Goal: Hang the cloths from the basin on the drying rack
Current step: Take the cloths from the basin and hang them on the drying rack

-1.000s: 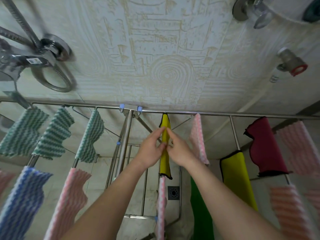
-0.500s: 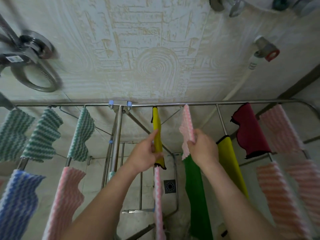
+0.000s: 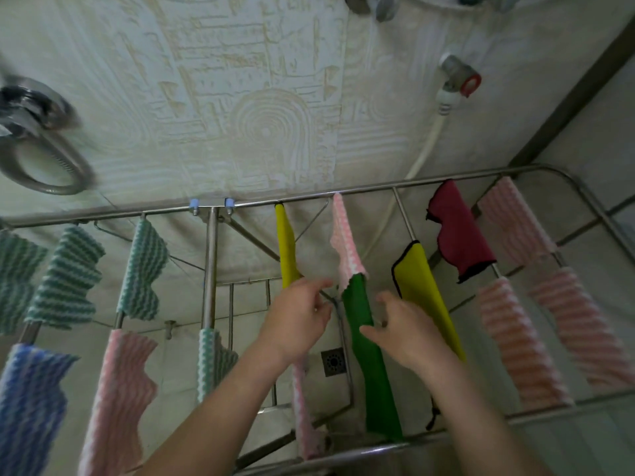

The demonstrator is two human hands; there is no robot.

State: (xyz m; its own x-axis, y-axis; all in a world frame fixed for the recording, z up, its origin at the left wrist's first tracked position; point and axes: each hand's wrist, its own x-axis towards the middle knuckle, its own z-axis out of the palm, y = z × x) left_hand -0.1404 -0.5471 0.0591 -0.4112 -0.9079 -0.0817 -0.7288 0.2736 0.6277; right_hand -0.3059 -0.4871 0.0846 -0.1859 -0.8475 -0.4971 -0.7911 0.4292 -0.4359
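Note:
The steel drying rack [image 3: 378, 187] spans the view, with cloths draped over its bars. In the middle hang a narrow yellow cloth [image 3: 287, 242], a pink wavy cloth [image 3: 345, 242] and, below it on the same bar, a green cloth [image 3: 374, 365]. My left hand [image 3: 299, 317] is just left of the pink cloth's lower edge, fingers loosely bent and reaching toward it. My right hand [image 3: 402, 328] is spread beside the green cloth, with the thumb against its right edge. Neither hand grips anything. The basin is out of view.
To the right hang a black-trimmed yellow cloth [image 3: 426, 297], a maroon cloth [image 3: 460, 231] and several pink striped ones [image 3: 508, 338]. Teal cloths [image 3: 65, 276], a blue cloth [image 3: 31, 400] and a pink cloth [image 3: 117, 389] fill the left bars. Behind are the wall, a shower hose [image 3: 44, 166], a valve [image 3: 460, 77] and a floor drain [image 3: 333, 362].
My right hand let go of the pink cloth and dropped beside the green one. My left hand left the yellow cloth and moved right toward the pink cloth. The view turned right.

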